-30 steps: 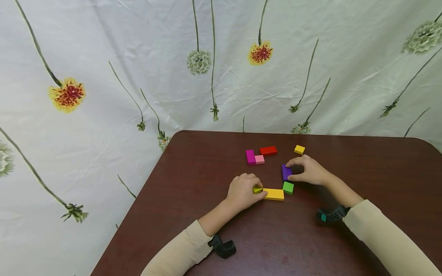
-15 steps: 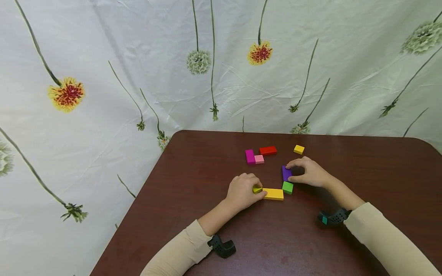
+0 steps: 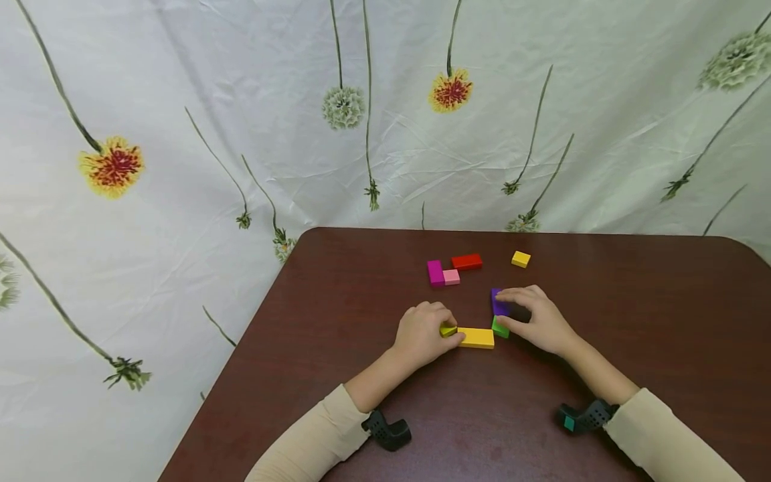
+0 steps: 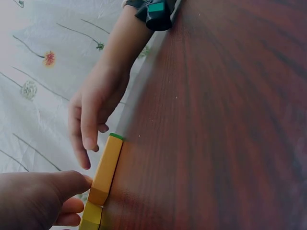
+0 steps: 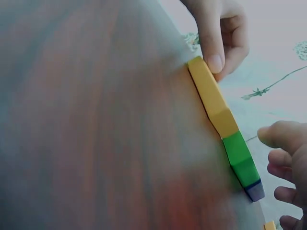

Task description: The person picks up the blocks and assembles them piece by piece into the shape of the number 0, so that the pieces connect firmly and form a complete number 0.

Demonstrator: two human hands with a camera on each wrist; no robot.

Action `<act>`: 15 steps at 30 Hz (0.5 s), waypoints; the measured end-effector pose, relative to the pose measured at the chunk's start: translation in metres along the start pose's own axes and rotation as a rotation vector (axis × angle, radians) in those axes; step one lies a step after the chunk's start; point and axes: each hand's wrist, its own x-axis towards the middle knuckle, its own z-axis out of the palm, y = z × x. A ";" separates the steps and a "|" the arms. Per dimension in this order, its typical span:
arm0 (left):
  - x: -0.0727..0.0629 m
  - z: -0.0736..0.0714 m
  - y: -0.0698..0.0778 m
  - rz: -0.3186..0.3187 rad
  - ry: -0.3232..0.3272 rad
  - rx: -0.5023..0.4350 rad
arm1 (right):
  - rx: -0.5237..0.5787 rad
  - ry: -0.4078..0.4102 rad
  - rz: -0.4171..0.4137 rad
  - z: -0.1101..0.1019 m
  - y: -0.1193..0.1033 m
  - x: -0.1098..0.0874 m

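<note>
The right hand (image 3: 539, 325) is spread, its fingers over the purple block (image 3: 498, 309) and thumb by the green block (image 3: 499, 329), contact unclear; the left hand (image 3: 423, 335) pinches the small yellow block (image 3: 448, 331) at the end of the long yellow block (image 3: 477, 338). The step in hand looks like lining blocks up edge to edge, so the next move probably calls for a light nudge, well short of the red block (image 3: 466, 262)
</note>
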 end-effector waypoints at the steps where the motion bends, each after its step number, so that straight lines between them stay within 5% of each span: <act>1: 0.000 0.000 0.000 0.001 0.000 -0.001 | 0.000 0.009 -0.003 0.002 -0.001 -0.002; 15: 0.001 -0.002 0.000 -0.013 -0.017 -0.010 | 0.016 0.047 -0.003 0.011 0.000 -0.008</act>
